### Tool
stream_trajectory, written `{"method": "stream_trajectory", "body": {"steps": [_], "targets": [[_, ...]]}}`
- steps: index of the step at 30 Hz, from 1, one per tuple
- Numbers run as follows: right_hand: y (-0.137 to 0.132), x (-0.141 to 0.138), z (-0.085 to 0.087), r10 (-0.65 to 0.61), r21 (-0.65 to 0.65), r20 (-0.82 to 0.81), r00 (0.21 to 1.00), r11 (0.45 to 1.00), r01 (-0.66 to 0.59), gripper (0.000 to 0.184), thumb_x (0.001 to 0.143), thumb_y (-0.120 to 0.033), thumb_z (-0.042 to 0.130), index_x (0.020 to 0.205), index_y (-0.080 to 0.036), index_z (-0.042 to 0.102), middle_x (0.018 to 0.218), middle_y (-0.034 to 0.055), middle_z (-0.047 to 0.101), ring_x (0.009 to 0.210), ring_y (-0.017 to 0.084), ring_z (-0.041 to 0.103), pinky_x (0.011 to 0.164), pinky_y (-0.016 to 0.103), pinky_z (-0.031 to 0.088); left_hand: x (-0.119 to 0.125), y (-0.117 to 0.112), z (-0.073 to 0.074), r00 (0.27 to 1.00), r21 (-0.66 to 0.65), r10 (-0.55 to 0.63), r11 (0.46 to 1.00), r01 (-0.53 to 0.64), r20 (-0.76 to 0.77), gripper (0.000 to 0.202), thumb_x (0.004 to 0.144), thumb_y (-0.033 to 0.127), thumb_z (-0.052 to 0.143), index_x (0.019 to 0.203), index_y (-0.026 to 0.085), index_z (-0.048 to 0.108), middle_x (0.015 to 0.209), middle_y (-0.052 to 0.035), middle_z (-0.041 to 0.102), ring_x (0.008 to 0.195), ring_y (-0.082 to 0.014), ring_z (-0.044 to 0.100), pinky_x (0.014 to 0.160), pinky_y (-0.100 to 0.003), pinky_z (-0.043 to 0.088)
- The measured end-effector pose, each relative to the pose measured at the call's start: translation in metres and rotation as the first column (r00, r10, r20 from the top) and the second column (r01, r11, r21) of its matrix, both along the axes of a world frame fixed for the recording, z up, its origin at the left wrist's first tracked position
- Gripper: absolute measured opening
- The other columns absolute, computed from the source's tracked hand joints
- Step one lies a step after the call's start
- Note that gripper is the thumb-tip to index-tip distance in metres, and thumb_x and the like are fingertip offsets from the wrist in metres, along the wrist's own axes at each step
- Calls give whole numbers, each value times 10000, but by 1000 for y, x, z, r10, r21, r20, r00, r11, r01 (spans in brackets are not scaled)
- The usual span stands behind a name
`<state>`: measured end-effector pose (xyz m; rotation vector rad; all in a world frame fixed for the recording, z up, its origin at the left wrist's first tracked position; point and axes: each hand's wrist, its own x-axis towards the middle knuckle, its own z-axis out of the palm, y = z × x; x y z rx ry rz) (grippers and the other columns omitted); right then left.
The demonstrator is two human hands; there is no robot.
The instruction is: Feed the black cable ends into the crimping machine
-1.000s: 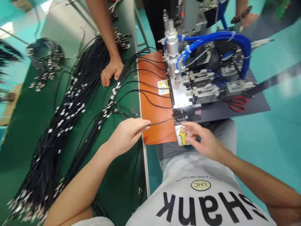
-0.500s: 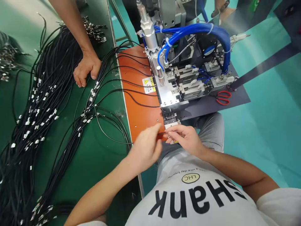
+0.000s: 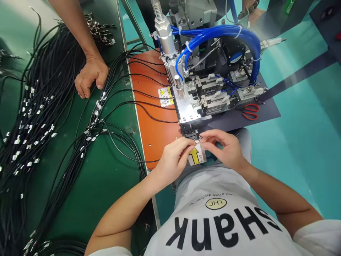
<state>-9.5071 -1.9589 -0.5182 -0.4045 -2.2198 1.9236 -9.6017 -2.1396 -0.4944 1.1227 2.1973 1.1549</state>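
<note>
My left hand [image 3: 176, 156] is closed in a pinch on a black cable [image 3: 151, 161], whose tail runs left over the edge of the orange plate [image 3: 153, 131]. Facing it, my right hand [image 3: 225, 147] curls its thumb and fingers at the cable's end; the small pale wire tips between the hands are hard to make out. Just below the fingertips lies a metal block with a yellow arrow label [image 3: 196, 155]. Beyond the hands stands a machine with a silver clamp bar [image 3: 183, 103], and several black cables lead across the orange plate into its edge.
Black cable bundles [image 3: 34, 117] with white tags cover much of the green table [image 3: 106, 199]. Another person's hand [image 3: 92, 76] rests on the table beside them. Blue air hoses [image 3: 226, 32] arch over the machine. Red-handled scissors [image 3: 250, 112] lie on its dark base.
Both my hands have shifted right with the cable and now meet over the arrow label, uncovering more of it. The view has moved slightly; the other person's hand remains on the table.
</note>
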Motion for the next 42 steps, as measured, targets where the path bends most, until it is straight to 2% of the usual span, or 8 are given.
{"method": "stream_trajectory", "body": {"steps": [7,13,22,25,29,33,36,42], "targets": [[17,-10,-3,144,-333,107,984,938,-101,157,879,-365,687,923,-222,734,844,14,701,681,130,622,693,287,537,-2,3,-5,1000,0,-4,1000,4,27,183,1002,240,469,1073,211,636,793,-4,646,695,-113,571,670,-247,457],[21,-23,-7,246,-462,104,964,870,-173,178,833,-368,736,815,-192,715,735,-11,657,624,102,552,631,245,480,-4,6,-2,992,12,-15,1000,13,124,194,1001,255,469,1045,206,652,755,-2,623,683,-116,555,671,-252,446],[18,-27,-27,381,-648,94,920,725,-234,231,759,-349,815,790,-171,671,712,-18,635,529,62,444,477,196,358,-7,5,-5,868,102,5,993,-64,496,246,989,351,497,979,175,669,702,1,582,578,-82,495,516,-191,431],[9,-21,-25,250,-574,113,962,807,-142,213,758,-318,819,815,-188,660,741,-19,645,562,77,500,504,204,407,-6,6,-9,856,91,56,989,-119,514,247,980,363,512,956,167,660,713,-8,580,585,-86,497,506,-188,432],[9,-17,-15,160,-435,96,982,895,-103,157,805,-325,777,869,-203,702,757,-9,656,589,104,566,558,246,479,-6,7,-10,939,98,92,987,-131,331,187,969,303,537,953,173,670,739,-15,617,669,-114,583,628,-223,492],[14,-19,-7,117,-90,-41,992,989,-120,43,845,-253,726,829,-215,714,799,1,663,638,116,573,569,265,449,-4,8,-12,970,126,110,982,-139,218,132,952,250,567,973,179,677,776,-16,663,693,-114,610,657,-226,498],[8,-19,-4,109,184,-161,981,980,-79,53,845,-172,702,821,-219,712,819,7,676,692,126,580,584,273,419,0,10,-15,954,170,160,963,-207,253,160,944,234,580,1074,187,661,843,-23,689,718,-115,631,659,-224,513],[-10,-16,-6,18,234,-173,985,972,24,90,878,-145,647,822,-212,668,812,11,658,712,134,584,591,277,427,1,16,-14,883,220,218,918,-330,415,142,904,253,644,1016,183,694,919,-50,668,767,-127,633,669,-231,533]]}}
